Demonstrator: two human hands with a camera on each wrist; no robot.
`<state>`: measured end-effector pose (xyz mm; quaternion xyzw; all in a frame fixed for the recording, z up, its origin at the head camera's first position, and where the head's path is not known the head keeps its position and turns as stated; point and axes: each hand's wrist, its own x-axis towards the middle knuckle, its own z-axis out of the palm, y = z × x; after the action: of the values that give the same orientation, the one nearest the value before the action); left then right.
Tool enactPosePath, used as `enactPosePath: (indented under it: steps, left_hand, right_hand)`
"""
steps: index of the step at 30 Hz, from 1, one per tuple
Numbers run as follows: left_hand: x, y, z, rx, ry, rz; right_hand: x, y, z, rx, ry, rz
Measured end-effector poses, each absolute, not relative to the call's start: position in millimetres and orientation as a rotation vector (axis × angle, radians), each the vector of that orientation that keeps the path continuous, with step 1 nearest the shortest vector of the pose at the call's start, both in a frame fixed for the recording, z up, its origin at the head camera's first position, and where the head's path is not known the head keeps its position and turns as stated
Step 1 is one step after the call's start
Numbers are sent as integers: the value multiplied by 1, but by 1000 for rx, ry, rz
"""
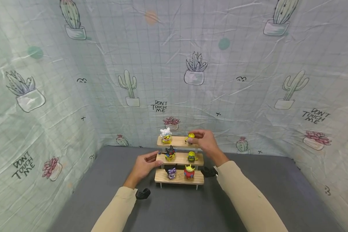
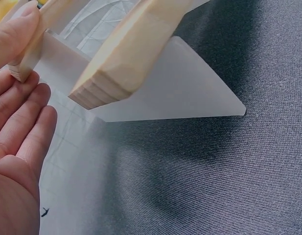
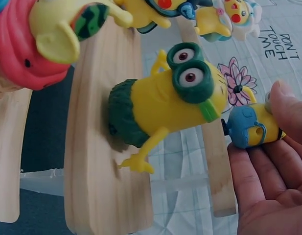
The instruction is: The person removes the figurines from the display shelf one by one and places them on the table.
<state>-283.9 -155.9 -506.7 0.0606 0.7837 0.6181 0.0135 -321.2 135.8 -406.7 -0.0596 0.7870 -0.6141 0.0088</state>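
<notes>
Wooden shelf (image 1: 179, 158) steadied by left hand (image 1: 143, 166); right hand (image 1: 206, 142) pinches minion figure (image 3: 251, 128)

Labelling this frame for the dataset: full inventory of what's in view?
wooden stepped shelf: 1, light wood, three tiers, on the dark mat.
white-haired yellow figure: 1, top tier, left.
small yellow figure in blue overalls: 1, top tier, right, at the right hand's fingertips.
black-haired yellow figure: 1, middle tier, left.
yellow goggle figure with green skirt: 1, middle tier, right.
purple figure: 1, bottom tier, left.
red and yellow figure: 1, bottom tier, right.
mat: 1, dark grey.
cactus-print cloth: pale green, backdrop all round.
left hand: touches the middle tier's left end.
right hand: pinches the small figure.
</notes>
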Motion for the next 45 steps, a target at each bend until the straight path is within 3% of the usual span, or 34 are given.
enactPosePath:
  steps: [45]
  left_hand:
    - [-287, -154, -506, 196, 2437, 1949]
  right_hand:
    - [-317, 185, -399, -363, 2444, -1832]
